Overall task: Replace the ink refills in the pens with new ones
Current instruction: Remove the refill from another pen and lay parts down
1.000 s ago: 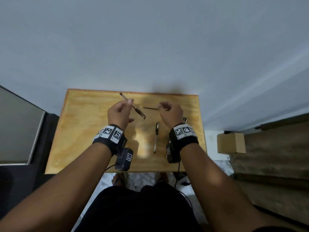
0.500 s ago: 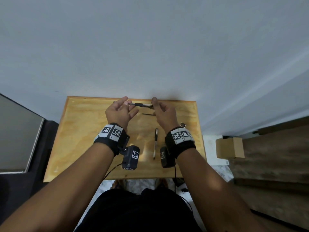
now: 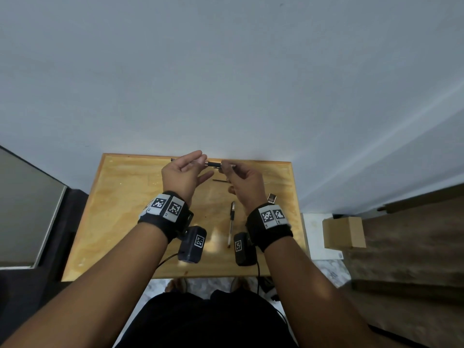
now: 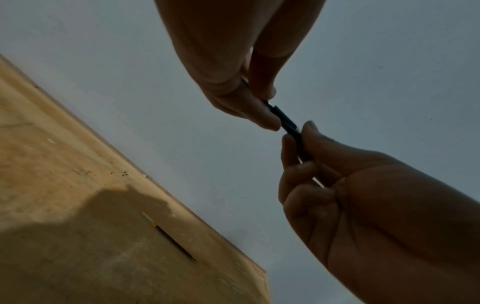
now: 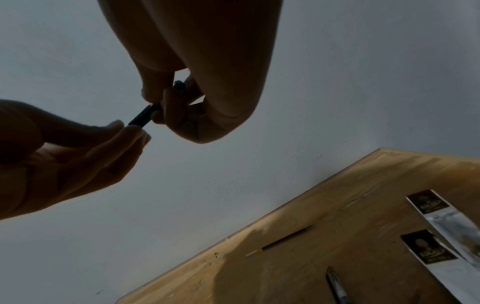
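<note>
A dark pen [image 3: 213, 164] hangs level above the far edge of the wooden table [image 3: 125, 222], held at both ends. My left hand [image 3: 198, 162] pinches its left part, and my right hand [image 3: 224, 167] pinches its right end. The left wrist view shows the pen [image 4: 284, 119] between my left hand [image 4: 262, 115] and my right hand [image 4: 298, 139]. In the right wrist view the pen [image 5: 141, 118] spans both pinches. A thin dark refill [image 3: 221, 180] lies on the table under the hands. A second pen [image 3: 231, 227] lies nearer me.
Two silvery packets [image 5: 441, 226] with dark labels lie on the table's right side, and one corner [image 3: 271, 197] shows beside my right wrist. A wall [image 3: 226, 84] rises just behind the table. A cardboard box [image 3: 344, 232] sits on the floor to the right.
My left hand turned the pen from slanted to level and lifted it toward the wall. My right hand left the refill on the table and took the pen's right end.
</note>
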